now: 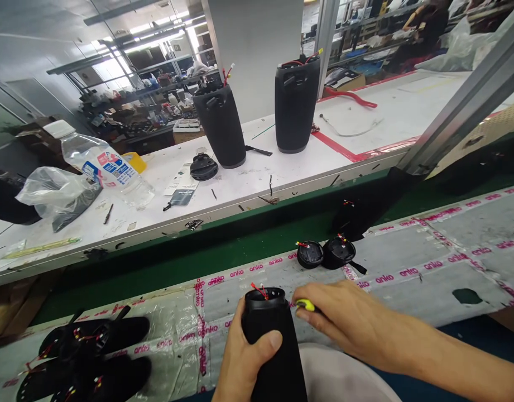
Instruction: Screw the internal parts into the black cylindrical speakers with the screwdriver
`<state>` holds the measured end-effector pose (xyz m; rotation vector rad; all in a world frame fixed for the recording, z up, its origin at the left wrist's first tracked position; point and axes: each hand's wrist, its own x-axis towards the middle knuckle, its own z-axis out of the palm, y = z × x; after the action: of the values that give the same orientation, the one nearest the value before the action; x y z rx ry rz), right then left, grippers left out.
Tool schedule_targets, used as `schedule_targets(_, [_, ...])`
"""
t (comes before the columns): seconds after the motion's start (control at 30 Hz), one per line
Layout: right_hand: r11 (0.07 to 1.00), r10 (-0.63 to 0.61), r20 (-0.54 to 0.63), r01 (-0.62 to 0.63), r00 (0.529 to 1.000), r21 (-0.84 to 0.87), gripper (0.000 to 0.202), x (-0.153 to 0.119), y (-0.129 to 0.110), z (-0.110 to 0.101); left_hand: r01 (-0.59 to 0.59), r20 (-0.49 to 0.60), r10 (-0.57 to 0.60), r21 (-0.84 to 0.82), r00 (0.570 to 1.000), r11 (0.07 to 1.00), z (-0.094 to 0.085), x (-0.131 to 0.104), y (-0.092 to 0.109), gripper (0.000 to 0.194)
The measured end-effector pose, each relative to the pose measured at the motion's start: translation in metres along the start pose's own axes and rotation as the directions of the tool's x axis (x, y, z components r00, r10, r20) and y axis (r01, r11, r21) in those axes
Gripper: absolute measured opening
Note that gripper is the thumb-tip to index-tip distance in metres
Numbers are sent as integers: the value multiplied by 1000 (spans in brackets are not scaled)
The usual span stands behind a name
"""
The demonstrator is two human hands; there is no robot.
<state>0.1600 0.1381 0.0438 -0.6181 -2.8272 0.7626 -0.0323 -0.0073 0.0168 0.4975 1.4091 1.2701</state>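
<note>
My left hand is wrapped round a black cylindrical speaker body, its thumb lying across the front. The speaker's open top end faces up, and red and white wires stick out of the opening. Close to the right side of its rim, my right hand pinches a small yellow-and-black object; most of it is hidden in the fingers, so its kind cannot be made out. Just beyond, two round black end caps with coloured wire connectors lie side by side.
Several black speaker bodies with wires lie at the lower left on the taped grey covering. Across a green gap runs a white bench with two upright speakers, a black cap and a tilted water bottle. A metal post slants at right.
</note>
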Motion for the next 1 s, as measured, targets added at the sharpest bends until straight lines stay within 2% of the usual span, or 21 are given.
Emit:
schedule_targets(0.13, [959,-130,43,137,991,-249,3,2,-3,8,-68,32,67,42,997,997,1,0,1,78])
schedule_targets(0.23, [929,-187,11,180,982,-322,3,3,-1,13,-63,10,63,57,998,996,2,-1,1,80])
schedule_targets(0.37, [910,-221,-1,206,975,-360,7,2,3,16,-67,-1,67,108,998,992,0,-1,-1,81])
schedule_targets(0.57, [887,-267,16,252,964,-388,23,3,8,9,-87,-27,91,131,996,988,1,0,-2,81])
schedule_targets(0.73, [877,-265,38,258,963,-405,24,4,8,6,-95,-32,103,192,994,977,3,-2,-3,80])
schedule_targets(0.9, [853,-299,69,299,952,-427,22,5,6,2,-58,-136,96,259,986,964,4,-5,-4,87])
schedule_targets(1.0, [830,-331,95,338,939,-444,25,6,4,0,-64,-161,113,279,981,958,6,-6,-5,85])
